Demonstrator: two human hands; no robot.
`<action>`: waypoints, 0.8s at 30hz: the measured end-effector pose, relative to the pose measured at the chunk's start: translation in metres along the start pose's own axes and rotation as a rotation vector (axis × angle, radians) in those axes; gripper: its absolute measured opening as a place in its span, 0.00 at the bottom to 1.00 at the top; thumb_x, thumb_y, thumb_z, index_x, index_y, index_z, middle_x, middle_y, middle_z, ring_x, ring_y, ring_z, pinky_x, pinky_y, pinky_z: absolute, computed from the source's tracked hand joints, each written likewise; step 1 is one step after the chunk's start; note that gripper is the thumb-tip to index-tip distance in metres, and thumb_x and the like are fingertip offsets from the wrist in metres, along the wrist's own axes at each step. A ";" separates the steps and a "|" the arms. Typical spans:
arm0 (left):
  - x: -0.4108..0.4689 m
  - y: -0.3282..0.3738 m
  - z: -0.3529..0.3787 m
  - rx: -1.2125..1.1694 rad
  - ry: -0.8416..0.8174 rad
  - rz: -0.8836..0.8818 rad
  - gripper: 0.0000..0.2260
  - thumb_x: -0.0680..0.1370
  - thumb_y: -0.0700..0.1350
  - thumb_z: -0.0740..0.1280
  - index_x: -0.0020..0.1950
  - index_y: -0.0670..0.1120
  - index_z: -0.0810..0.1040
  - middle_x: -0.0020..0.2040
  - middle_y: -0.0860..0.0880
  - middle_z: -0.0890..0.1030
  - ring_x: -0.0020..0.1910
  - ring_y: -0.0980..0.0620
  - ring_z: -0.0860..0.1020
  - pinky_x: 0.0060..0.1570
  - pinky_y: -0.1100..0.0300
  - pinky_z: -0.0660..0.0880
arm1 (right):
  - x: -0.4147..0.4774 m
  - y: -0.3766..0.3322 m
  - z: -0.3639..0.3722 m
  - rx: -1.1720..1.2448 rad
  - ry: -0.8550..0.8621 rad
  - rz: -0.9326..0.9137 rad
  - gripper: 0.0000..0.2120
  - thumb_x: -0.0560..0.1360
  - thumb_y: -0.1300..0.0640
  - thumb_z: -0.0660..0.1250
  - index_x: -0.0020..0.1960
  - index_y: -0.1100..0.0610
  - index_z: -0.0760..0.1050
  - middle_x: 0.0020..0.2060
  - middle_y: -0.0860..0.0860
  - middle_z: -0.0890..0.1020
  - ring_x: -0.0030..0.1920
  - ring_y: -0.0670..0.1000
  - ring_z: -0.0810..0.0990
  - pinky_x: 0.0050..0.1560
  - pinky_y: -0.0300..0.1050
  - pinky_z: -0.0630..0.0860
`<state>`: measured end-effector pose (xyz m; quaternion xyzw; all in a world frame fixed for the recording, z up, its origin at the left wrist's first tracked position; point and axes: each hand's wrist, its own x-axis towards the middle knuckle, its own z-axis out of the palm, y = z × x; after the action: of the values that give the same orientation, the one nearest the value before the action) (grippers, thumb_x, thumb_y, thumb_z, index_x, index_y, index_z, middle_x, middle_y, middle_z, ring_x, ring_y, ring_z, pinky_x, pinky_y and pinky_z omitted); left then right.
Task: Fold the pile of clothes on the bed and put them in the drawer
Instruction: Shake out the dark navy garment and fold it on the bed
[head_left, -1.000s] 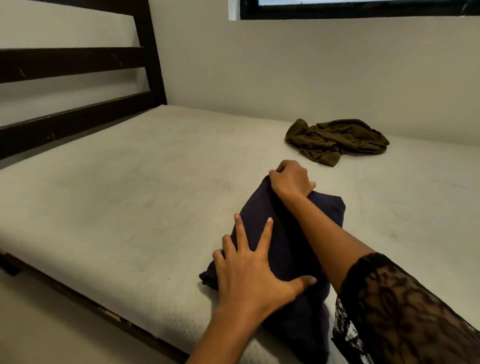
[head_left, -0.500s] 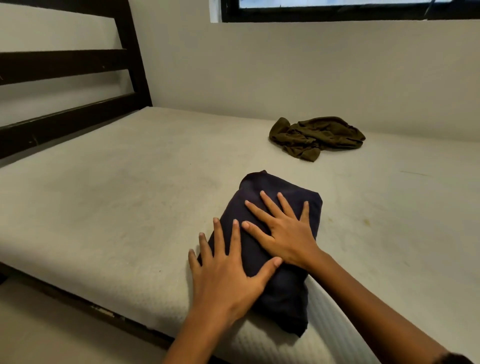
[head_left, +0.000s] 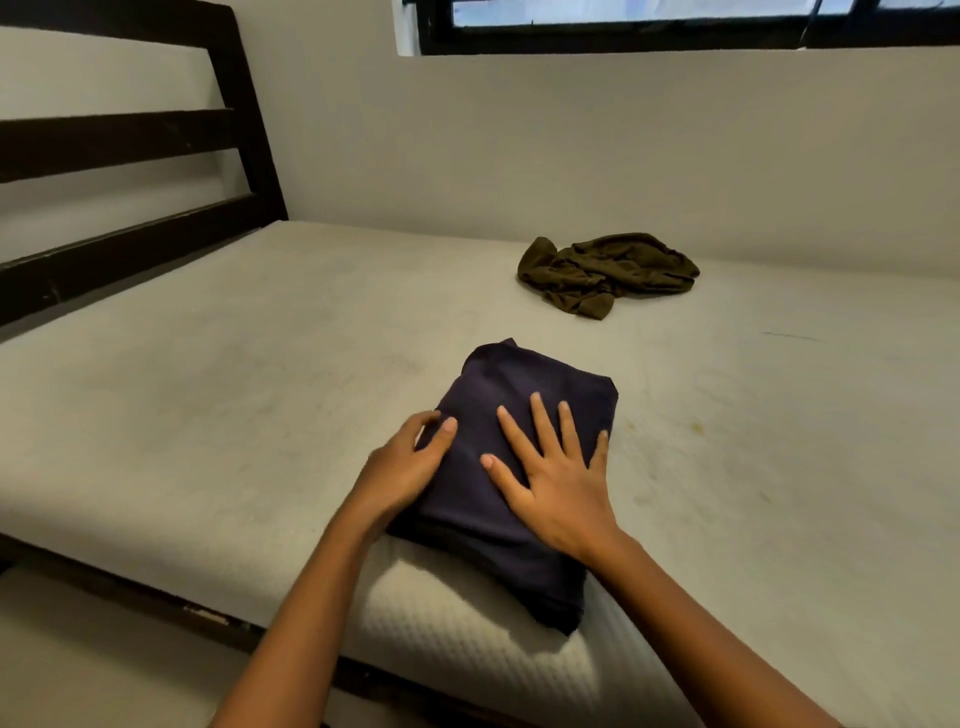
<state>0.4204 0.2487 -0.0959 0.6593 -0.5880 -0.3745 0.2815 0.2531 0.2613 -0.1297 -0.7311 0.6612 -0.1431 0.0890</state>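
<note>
The folded navy garment (head_left: 524, 389) lies at the near edge of the bed (head_left: 260, 389), its long axis running roughly 11 to 5 o'clock. The right hand (head_left: 556, 483) presses spread flat on top. The left hand (head_left: 400, 467) grips its 9 o'clock side, thumb above. The crumpled olive garment (head_left: 608, 273) lies well apart at 1 o'clock, nearer the right hand, I'd say.

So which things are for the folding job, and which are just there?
For the job: folded navy garment, with left hand gripping its edge and right hand flat on top; crumpled olive garment, not yet folded; mattress they lie on.
Just there: dark headboard; window; wall.
</note>
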 end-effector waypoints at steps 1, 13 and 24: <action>0.002 -0.001 -0.001 -0.055 -0.041 -0.032 0.25 0.76 0.62 0.60 0.70 0.53 0.66 0.67 0.49 0.73 0.62 0.47 0.74 0.56 0.58 0.71 | -0.013 0.001 0.002 0.027 -0.005 -0.014 0.35 0.64 0.25 0.29 0.69 0.33 0.31 0.74 0.42 0.33 0.73 0.49 0.28 0.70 0.60 0.31; 0.016 0.017 0.003 -0.291 -0.174 -0.285 0.36 0.66 0.62 0.73 0.63 0.38 0.73 0.56 0.42 0.80 0.50 0.44 0.79 0.51 0.54 0.76 | -0.055 -0.003 -0.019 0.930 0.091 0.299 0.31 0.73 0.47 0.69 0.72 0.44 0.61 0.76 0.46 0.49 0.74 0.48 0.57 0.69 0.43 0.62; -0.038 0.102 0.071 -0.712 -0.072 -0.029 0.14 0.76 0.54 0.67 0.54 0.46 0.76 0.46 0.50 0.80 0.45 0.49 0.80 0.36 0.58 0.76 | -0.057 0.090 -0.122 1.530 0.043 0.576 0.45 0.62 0.61 0.78 0.73 0.48 0.61 0.69 0.52 0.68 0.62 0.57 0.72 0.59 0.53 0.74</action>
<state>0.3031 0.2758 -0.0465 0.5145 -0.4209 -0.5829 0.4673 0.1240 0.3151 -0.0483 -0.2665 0.5441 -0.5403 0.5839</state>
